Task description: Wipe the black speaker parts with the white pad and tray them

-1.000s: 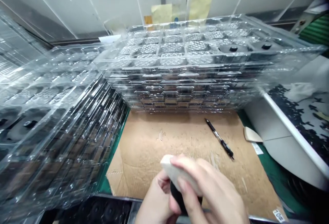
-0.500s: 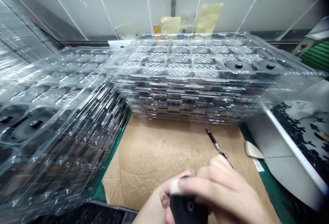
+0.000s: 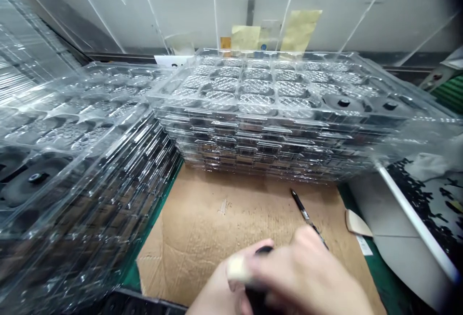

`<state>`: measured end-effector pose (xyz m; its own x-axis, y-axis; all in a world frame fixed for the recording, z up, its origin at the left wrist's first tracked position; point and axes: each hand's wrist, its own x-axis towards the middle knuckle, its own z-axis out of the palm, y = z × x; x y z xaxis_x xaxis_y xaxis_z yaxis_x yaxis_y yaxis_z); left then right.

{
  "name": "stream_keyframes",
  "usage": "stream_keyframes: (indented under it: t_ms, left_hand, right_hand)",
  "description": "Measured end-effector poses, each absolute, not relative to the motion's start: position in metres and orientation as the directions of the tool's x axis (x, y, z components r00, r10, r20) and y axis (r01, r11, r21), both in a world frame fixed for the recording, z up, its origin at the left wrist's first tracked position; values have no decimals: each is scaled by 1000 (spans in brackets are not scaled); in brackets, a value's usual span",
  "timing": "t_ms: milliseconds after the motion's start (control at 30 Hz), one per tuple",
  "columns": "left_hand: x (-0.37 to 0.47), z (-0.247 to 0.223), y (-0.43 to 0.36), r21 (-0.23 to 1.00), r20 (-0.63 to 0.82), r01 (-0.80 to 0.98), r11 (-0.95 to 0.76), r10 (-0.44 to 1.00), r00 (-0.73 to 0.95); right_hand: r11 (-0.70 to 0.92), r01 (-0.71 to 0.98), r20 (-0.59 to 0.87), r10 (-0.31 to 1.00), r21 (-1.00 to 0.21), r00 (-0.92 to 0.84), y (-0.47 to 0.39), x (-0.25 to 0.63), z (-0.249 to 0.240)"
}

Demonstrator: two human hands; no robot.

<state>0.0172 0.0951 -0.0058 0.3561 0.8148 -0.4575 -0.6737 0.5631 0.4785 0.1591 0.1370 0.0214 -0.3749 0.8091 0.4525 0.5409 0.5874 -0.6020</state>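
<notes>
Low in the view, my left hand [image 3: 220, 283] is closed round a black plastic part [image 3: 258, 295]. Much of that part is hidden by fingers and the frame's bottom edge. My right hand [image 3: 311, 271] is blurred, its fingers bent over the top of the part. At the meeting point of the two hands shows a small cream-coloured piece [image 3: 237, 269]; whether it is held or worn on a digit I cannot tell. Beneath both hands lies a brown cardboard sheet [image 3: 195, 238]. A black pen [image 3: 302, 207] rests on it, just beyond my right hand.
Stacked clear plastic trays [image 3: 253, 127] stand at the back, two dark parts in the top one. Another tray stack [image 3: 119, 170] rises on the left. To the right are a white bin [image 3: 401, 238] of small black pieces and a cream wedge-shaped block [image 3: 356, 223].
My right hand has shifted slightly left and covers more of the black part. The cream piece has moved a little left and down. The whole view has shifted slightly.
</notes>
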Motion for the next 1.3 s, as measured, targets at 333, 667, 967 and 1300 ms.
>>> stream_keyframes:
  t_ms: [333, 667, 967, 1300]
  left_hand:
    - [3, -24, 95, 213, -259, -861, 461, 877, 405]
    - [-1, -31, 91, 162, -377, -902, 400, 870, 318]
    - [-5, -24, 67, 255, -439, -916, 310, 881, 176]
    - [7, -13, 30, 505, -421, -772, 385, 891, 169]
  right_hand:
    - [286, 771, 100, 955, -568, -280, 93, 215, -108]
    - [324, 869, 207, 943, -375, -262, 99, 204, -131]
    - [377, 627, 143, 909, -682, -391, 66, 183, -101]
    - [436, 358, 249, 851, -826, -462, 61, 135, 43]
